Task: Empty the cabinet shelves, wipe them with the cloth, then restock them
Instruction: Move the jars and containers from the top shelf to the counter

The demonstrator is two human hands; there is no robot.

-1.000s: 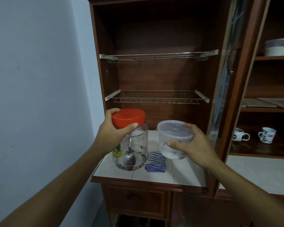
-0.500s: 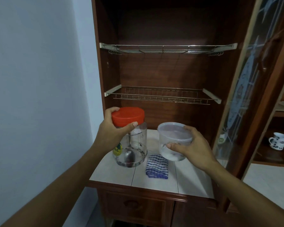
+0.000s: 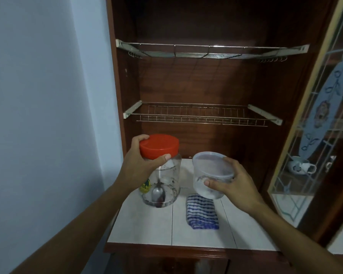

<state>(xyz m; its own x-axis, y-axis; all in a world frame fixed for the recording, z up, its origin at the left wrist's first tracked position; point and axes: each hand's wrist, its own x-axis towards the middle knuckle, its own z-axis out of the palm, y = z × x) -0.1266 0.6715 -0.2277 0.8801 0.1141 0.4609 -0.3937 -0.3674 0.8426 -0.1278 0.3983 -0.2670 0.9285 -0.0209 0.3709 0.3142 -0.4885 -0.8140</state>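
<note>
Head view: left hand (image 3: 137, 173) gripped jar (image 3: 167, 182), right hand (image 3: 237, 187) tub (image 3: 208, 167) at 3 o'clock; restocking seemed next, up to rack (image 3: 202, 118) at 12.

Pale wall (image 3: 38, 95), patterned glass door (image 3: 323, 91)
The wall is seen at left; 1 white cup (image 3: 299, 168) is glimpsed behind the door's leaf-etched pane at right.

Mug (image 3: 299, 167) blurred behind glass door (image 3: 325, 99); door cut off rt.
</note>
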